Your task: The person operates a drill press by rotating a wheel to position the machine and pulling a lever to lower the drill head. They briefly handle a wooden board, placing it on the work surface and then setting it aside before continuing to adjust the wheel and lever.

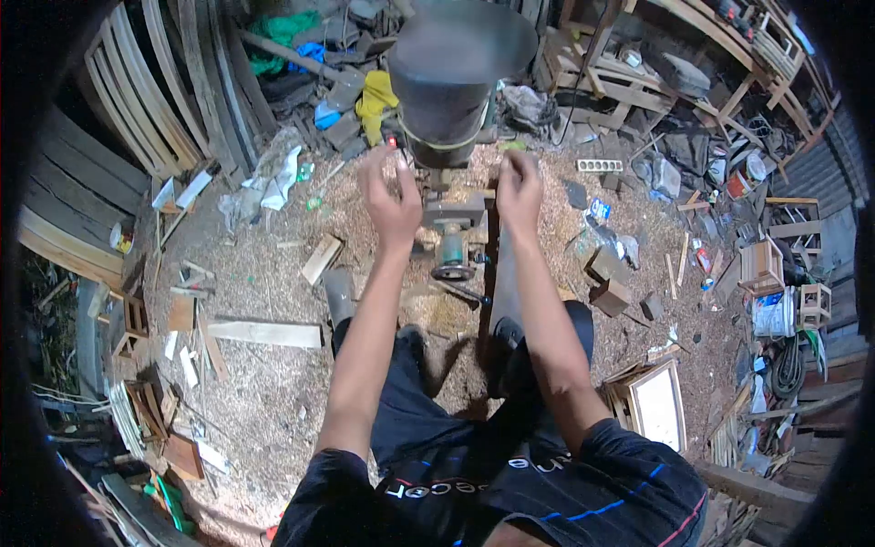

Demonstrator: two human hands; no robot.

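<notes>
My left hand (pixel 392 201) is raised with its fingers apart and slightly bent, and nothing shows in it. Opposite it, my right hand (pixel 519 193) is held up in much the same way, fingers curved and a little blurred, with nothing visible in its grip. Between and below them stands a machine with a handwheel (pixel 453 272) and a green round body (pixel 451 244). Just beyond my fingertips is a large dark bucket-like drum (pixel 447 105), its top blurred. A lever with a dark knob (pixel 486 300) sticks out near the handwheel.
Wood shavings cover the ground (pixel 273 392). A wood block (pixel 322 259) and a long board (pixel 264 334) lie at left, dark wood blocks (pixel 611 296) at right. A white-topped wooden frame (pixel 656 410) stands by my right elbow. Curved planks (pixel 137 100) lean at upper left.
</notes>
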